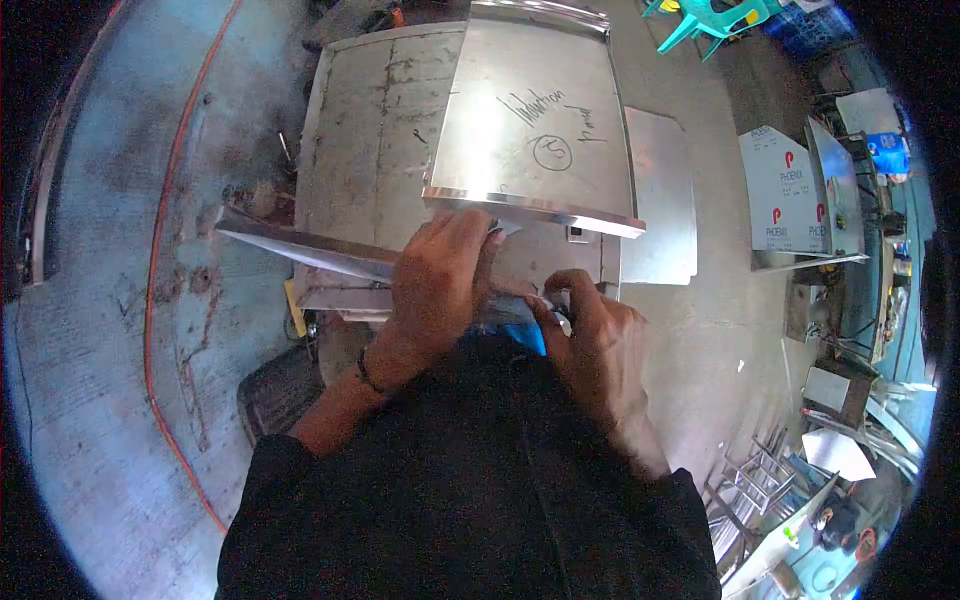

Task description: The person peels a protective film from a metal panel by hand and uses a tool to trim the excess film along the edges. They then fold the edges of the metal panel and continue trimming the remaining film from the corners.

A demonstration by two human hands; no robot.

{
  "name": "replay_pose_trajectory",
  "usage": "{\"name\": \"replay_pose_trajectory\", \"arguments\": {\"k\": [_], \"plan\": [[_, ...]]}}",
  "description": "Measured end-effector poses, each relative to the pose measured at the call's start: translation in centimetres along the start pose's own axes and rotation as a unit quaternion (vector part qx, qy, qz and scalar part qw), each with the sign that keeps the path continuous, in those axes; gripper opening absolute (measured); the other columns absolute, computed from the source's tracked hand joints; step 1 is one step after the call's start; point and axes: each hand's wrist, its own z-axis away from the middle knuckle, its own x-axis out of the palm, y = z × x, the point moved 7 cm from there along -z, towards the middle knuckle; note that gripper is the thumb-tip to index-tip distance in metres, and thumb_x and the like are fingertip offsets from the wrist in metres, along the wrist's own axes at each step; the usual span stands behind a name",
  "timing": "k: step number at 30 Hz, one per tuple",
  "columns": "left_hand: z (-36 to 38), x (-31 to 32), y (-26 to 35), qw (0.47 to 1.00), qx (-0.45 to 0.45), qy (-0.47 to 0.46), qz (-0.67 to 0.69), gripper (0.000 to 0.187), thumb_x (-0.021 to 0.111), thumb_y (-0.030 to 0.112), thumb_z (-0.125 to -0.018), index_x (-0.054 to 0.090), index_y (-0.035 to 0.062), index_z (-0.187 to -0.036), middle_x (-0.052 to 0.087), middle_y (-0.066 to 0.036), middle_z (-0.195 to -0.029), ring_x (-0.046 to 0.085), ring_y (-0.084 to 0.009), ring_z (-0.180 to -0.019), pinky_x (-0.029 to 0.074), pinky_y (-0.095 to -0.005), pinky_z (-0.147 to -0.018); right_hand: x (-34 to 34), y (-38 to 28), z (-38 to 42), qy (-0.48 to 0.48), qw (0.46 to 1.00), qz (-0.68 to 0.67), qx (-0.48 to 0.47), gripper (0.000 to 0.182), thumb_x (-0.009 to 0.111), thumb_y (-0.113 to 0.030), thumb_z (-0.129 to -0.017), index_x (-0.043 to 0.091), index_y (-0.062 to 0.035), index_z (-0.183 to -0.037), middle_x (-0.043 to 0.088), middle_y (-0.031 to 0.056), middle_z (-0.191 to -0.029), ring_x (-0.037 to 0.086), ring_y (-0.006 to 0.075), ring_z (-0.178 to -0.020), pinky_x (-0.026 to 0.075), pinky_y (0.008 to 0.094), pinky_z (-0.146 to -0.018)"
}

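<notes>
Left hand [440, 285] lies flat, fingers spread, pressing a long metal strip [300, 250] onto the workbench [370, 130]. Right hand [590, 335] curls just beside it at the near edge; what it grips is unclear. Marked steel sheet [535, 120] lies just beyond the fingertips.

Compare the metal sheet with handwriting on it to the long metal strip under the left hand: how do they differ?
The written-on sheet is broad and roughly square; the metal strip is long and narrow. The sheet carries black handwriting and a circled mark; the strip shows none. No hand touches the sheet, while the left hand presses on the strip. Both are bare, shiny metal on the worktable.
</notes>
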Motion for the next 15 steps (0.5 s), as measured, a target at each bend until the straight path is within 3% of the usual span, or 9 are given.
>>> {"name": "replay_pose_trajectory", "arguments": {"k": [3, 11, 15], "plan": [[0.3, 0.2, -0.5, 0.999, -0.033, -0.018, 0.013, 0.016, 0.057, 0.015, -0.095, 0.057, -0.0009, -0.097, 0.061, -0.023, -0.089, 0.06, -0.0434, -0.083, 0.047, -0.0491, -0.073, 0.4, 0.0, -0.1, -0.041, 0.999, 0.013, 0.025, 0.019, 0.072, -0.018, -0.088, 0.06, -0.0099, -0.101, 0.069, 0.0147, -0.074, 0.068, 0.0326, -0.064, 0.05, 0.0429, -0.056], [0.5, 0.2, -0.2, 0.999, 0.004, -0.033, -0.008, 0.015, 0.059, 0.017, -0.093, 0.057, 0.0024, -0.097, 0.062, -0.02, -0.088, 0.061, -0.0415, -0.083, 0.047, -0.0493, -0.073, 0.8, -1.2, -0.1, -0.057, 0.997, 0.058, 0.001, 0.019, 0.063, -0.008, -0.086, 0.055, -0.0092, -0.103, 0.067, 0.0156, -0.072, 0.068, 0.0353, -0.064, 0.05, 0.0466, -0.054], [0.7, 0.5, 0.1, 0.999, 0.035, -0.032, -0.026, 0.014, 0.06, 0.015, -0.092, 0.056, 0.0013, -0.095, 0.061, -0.016, -0.083, 0.06, -0.0346, -0.08, 0.046, -0.0467, -0.073, 0.7, -0.7, -0.1, -0.134, 0.982, 0.098, 0.089, 0.02, 0.063, -0.005, -0.09, 0.054, -0.0088, -0.108, 0.068, 0.0165, -0.077, 0.068, 0.0367, -0.068, 0.051, 0.0455, -0.058]]}}
